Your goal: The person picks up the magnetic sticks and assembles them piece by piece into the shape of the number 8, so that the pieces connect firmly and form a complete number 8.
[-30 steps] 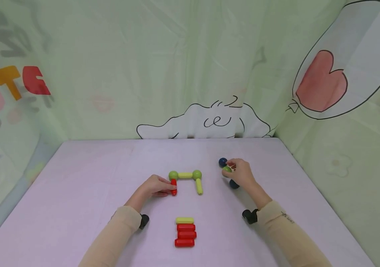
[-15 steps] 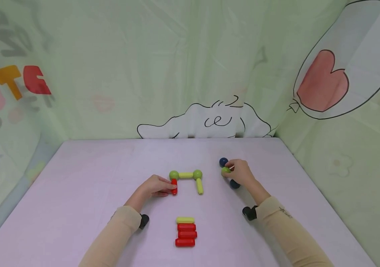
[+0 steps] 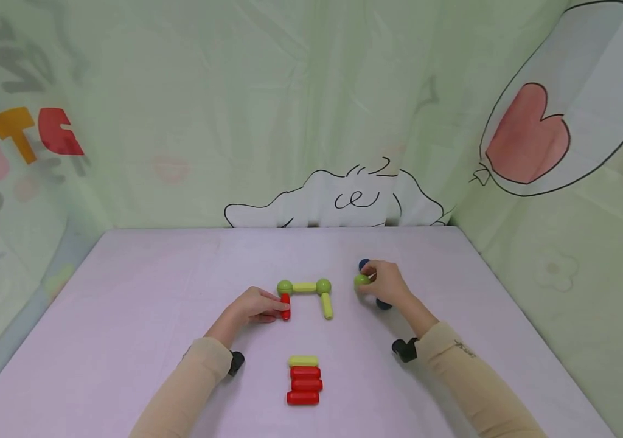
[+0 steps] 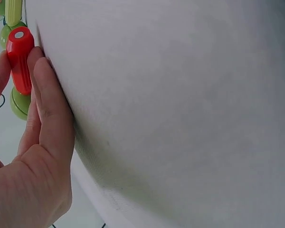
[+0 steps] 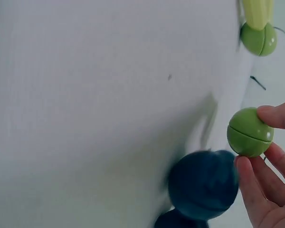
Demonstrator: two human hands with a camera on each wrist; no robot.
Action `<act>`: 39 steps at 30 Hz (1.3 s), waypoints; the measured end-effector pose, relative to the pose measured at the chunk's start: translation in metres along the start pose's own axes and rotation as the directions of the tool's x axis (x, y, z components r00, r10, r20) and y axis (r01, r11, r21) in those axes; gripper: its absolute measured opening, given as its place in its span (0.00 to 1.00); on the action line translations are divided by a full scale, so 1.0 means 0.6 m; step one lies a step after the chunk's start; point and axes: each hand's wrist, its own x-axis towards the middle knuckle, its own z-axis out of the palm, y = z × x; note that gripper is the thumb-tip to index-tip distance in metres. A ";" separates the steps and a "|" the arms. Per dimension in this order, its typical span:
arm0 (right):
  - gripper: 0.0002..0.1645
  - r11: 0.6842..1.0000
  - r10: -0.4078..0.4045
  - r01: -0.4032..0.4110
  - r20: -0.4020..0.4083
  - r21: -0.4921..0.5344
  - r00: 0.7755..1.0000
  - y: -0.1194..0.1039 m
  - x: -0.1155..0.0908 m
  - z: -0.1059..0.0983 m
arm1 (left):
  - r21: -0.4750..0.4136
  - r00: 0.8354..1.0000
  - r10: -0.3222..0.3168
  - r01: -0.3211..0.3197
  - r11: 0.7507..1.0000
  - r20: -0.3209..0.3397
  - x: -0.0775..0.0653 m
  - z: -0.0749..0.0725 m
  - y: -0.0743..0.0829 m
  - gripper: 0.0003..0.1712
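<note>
My left hand (image 3: 255, 303) pinches a red magnetic rod (image 4: 22, 66) between thumb and fingers. That rod joins a green ball (image 3: 285, 287) at the left corner of a small frame. A yellow-green rod (image 3: 304, 287) links this ball to a second green ball (image 3: 323, 286), from which another yellow-green rod (image 3: 327, 306) points toward me. To the right, my right hand (image 3: 390, 282) holds a loose green ball (image 5: 250, 133) between thumb and fingertips. Near that hand are two dark blue balls, one behind (image 3: 364, 264) and one in front (image 3: 383, 304), both partly hidden.
Closer to me, a yellow-green rod (image 3: 303, 361) and a stack of red rods (image 3: 306, 385) lie side by side on the pale table (image 3: 153, 292). Printed fabric (image 3: 191, 121) hangs behind the table and along its sides.
My right hand has drawn the green ball a little to the left, away from between the blue balls. The left hand and the frame have stayed put.
</note>
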 end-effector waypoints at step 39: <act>0.14 0.952 -0.167 0.073 0.303 0.298 0.938 -0.128 -0.067 0.115 | -0.025 1.000 0.024 -0.024 0.999 0.007 -0.001 -0.002 -0.002 0.16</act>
